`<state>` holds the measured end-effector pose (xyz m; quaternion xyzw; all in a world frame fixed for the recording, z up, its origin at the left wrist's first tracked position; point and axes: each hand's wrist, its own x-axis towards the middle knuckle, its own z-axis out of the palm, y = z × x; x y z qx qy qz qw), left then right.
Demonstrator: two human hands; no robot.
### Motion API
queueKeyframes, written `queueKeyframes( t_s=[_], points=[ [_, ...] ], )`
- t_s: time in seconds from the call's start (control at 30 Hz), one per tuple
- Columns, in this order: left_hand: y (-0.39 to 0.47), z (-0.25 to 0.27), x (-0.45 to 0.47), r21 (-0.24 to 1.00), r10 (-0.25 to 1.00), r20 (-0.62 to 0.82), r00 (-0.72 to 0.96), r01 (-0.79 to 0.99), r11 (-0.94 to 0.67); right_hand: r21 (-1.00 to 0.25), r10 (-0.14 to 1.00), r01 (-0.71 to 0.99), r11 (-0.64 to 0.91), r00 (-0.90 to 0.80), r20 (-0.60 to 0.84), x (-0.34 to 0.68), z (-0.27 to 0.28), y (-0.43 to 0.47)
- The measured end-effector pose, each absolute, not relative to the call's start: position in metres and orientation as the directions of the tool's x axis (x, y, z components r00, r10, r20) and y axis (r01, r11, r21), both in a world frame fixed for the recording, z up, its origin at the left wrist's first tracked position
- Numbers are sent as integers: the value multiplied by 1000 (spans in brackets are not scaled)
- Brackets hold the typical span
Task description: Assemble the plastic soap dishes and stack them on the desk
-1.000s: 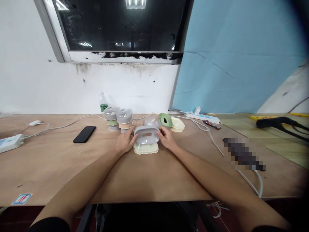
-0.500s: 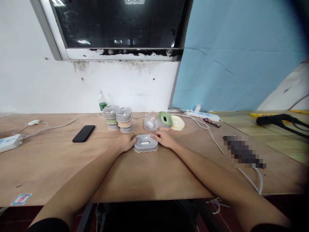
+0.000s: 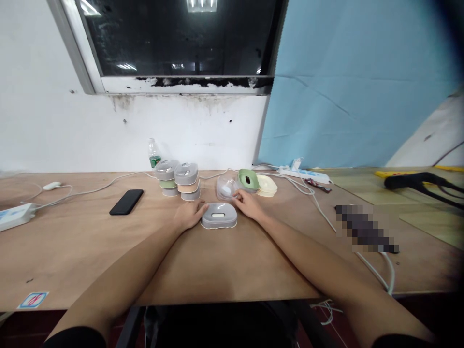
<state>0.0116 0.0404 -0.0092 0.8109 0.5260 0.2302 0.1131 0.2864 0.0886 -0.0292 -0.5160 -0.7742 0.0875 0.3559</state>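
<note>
A grey oval box [image 3: 219,223] with a slot in its top sits on the table before me. My left hand [image 3: 189,214] lies at its left side, fingers loosely spread on the table and thumb against the box's upper left edge. Just beyond the box is a clear plastic cover [image 3: 225,186]. My right hand [image 3: 248,204] is at the cover's front right edge, with bent fingertips at its rim; a firm grip on it does not show. Behind that hand stand a green slotted lid [image 3: 248,179] on a stack and several cream lids [image 3: 267,185].
Two stacks of boxes, one left [image 3: 167,170] and one right [image 3: 187,174], stand behind my left hand near a bottle [image 3: 154,153]. A black phone [image 3: 126,202] lies left. Cables run along the back to a power strip [image 3: 304,173]. A blurred dark object [image 3: 366,228] lies right.
My right hand has left the grey box's right side and shifted slightly forward to the clear cover. My left hand stays by the box. The view has tilted up slightly.
</note>
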Motion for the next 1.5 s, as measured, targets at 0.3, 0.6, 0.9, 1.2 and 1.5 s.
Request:
queueKeyframes(
  t_s=[0.3,0.6,0.9,1.2,1.5],
  points=[
    [40,-9,13,456,910,316,269,798,-394,-570,795,689,447,-14,606,285,-19,80],
    [30,-4,14,426,765,567,306,686,-590,-586,750,500,638,-228,621,273,-16,52],
    [26,-2,20,468,813,521,259,710,-526,-462,771,646,608,-341,538,279,-13,63],
    [39,-11,12,465,855,334,398,719,-516,-505,799,628,592,-540,266,286,-20,71],
    [41,-9,7,422,814,343,468,698,-579,-356,694,604,713,-680,237,288,-10,68]
  ],
)
